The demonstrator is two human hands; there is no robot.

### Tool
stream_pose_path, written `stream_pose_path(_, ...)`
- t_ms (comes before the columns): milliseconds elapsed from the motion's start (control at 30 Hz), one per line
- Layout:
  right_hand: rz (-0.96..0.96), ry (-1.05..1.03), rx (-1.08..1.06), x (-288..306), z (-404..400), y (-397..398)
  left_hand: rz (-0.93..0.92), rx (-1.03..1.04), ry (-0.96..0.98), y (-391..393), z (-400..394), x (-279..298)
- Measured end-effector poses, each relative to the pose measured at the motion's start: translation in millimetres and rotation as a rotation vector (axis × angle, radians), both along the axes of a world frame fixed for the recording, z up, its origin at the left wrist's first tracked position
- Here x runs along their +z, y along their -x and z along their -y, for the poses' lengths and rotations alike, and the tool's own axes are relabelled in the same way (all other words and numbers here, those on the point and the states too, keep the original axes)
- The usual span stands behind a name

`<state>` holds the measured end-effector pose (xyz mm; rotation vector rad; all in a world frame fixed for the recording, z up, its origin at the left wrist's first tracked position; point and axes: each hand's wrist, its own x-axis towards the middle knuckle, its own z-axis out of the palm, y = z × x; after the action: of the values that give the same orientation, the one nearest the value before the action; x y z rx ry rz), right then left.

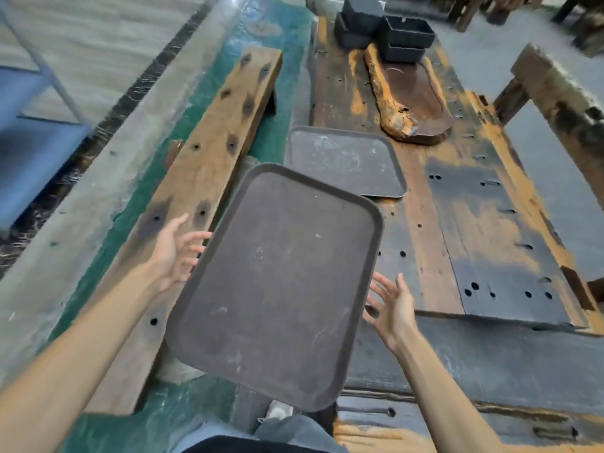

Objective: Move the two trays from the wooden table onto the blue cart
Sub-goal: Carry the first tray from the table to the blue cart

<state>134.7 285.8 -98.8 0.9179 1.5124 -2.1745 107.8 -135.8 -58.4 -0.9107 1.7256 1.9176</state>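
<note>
A dark brown tray hangs tilted in the air over the near left edge of the wooden table. My left hand presses its left edge with fingers spread, fingertips under the rim. My right hand supports its right edge, fingers reaching beneath it. A second, similar tray lies flat on the table just beyond, partly overlapped in view by the held one. The blue cart stands at the far left, its shelf low and blurred.
A long wooden bench runs between the table and the cart side. On the far table lie a carved wooden slab and stacked black boxes. Another bench stands at right. My knee shows below.
</note>
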Motion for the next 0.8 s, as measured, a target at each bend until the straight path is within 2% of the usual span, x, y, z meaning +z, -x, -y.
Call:
stream_pose_path(333,-0.041,-0.016,0.280,15,125,-45,-0.027,0.302,-0.052,-176,117,11)
stream_pose_path(600,-0.061,-0.001,0.531,20,248,-126,-0.086,0.538,-0.120,-363,204,12)
stream_pose_path(800,-0.057,0.058,0.708,24,358,-195,-0.100,0.750,-0.080,-502,259,19)
